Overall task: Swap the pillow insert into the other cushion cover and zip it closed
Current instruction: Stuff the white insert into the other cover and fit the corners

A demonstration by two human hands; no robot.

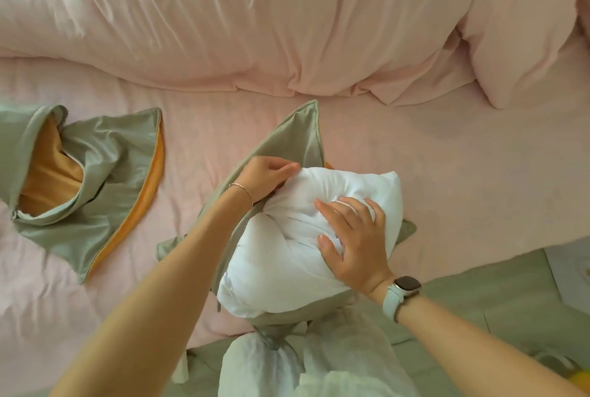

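Pillow insert (287,237) under both hands (354,237)

A plump white pillow insert (297,237), creased and bunched, lies partly inside a sage-green cushion cover (287,144) at the bed's near edge, while a second, empty green cover with orange lining (105,179) lies crumpled and unzipped well to its left.
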